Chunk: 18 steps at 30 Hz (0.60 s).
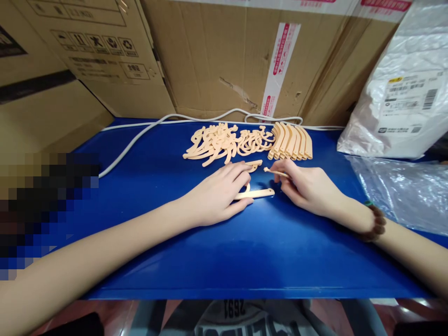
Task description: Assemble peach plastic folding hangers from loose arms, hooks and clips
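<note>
Cardboard box (94, 93) back left, printed with black handling icons, next to a bigger, scuffed carton (217, 60) with white-and-red printed tape (280, 58) down its face and more along the top. White cable (150, 125) runs loosely along the back of the blue table (224, 266), curving forward on the left. Right side: white plastic parcel (366, 130) with a shipping label (415, 100), a crinkled clear plastic bag (406, 196) lying in front, reddish floor (101, 311) below the table's front edge.

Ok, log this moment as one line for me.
left hand: holding straight strip | right hand: pinching thin piece | beyond hands: loose pile, curved strips in row | far right: white bag
</note>
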Each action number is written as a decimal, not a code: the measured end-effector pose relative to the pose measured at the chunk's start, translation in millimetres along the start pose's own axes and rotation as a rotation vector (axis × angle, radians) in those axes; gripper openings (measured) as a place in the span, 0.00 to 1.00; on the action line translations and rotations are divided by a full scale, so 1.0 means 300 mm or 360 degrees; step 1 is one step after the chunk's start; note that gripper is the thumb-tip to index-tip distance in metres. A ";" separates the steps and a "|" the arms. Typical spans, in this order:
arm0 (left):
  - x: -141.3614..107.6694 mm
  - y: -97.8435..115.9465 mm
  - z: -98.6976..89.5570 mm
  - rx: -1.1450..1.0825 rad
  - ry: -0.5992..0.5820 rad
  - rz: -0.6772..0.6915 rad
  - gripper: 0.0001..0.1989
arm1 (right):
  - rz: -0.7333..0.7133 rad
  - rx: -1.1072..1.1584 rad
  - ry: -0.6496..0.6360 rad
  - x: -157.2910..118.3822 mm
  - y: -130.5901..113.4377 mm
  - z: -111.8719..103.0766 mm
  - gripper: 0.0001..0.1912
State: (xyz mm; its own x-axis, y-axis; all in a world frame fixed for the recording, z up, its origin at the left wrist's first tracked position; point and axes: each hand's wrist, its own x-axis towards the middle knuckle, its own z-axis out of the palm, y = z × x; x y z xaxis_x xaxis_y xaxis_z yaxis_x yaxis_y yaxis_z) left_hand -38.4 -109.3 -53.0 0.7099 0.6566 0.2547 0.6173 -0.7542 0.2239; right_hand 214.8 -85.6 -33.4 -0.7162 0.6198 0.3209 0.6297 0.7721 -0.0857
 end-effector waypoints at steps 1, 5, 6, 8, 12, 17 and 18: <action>0.000 0.000 0.001 0.0038 0.0013 0.0018 0.13 | 0.0031 0.0000 -0.0011 -0.001 0.002 -0.002 0.13; -0.004 -0.003 0.006 0.0131 0.0029 0.0084 0.15 | 0.0071 -0.0031 -0.0124 -0.003 0.016 0.001 0.11; -0.005 -0.005 0.008 0.0126 0.0019 0.0089 0.16 | 0.0042 -0.0044 -0.0168 -0.003 0.018 0.005 0.12; -0.006 -0.008 0.011 0.0092 -0.0010 0.0092 0.16 | -0.0028 -0.0065 -0.0248 -0.001 0.018 0.013 0.16; -0.007 -0.006 0.013 0.0056 -0.0021 0.0100 0.16 | -0.0083 -0.0090 -0.0281 0.002 0.008 0.018 0.23; -0.008 0.000 0.018 0.0032 -0.0025 0.0042 0.16 | -0.0028 -0.0068 -0.0271 0.002 -0.003 0.001 0.25; -0.008 0.000 0.020 0.0013 -0.0020 0.0026 0.16 | 0.0004 -0.0033 -0.0245 0.002 -0.004 -0.002 0.25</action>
State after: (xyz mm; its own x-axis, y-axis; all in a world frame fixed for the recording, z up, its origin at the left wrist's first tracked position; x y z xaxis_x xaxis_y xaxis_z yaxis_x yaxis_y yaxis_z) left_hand -38.0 -110.9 -59.2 0.7241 0.6442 0.2462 0.6084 -0.7648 0.2118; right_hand 213.8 -86.3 -32.5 -0.7513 0.6372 0.1720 0.6365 0.7684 -0.0662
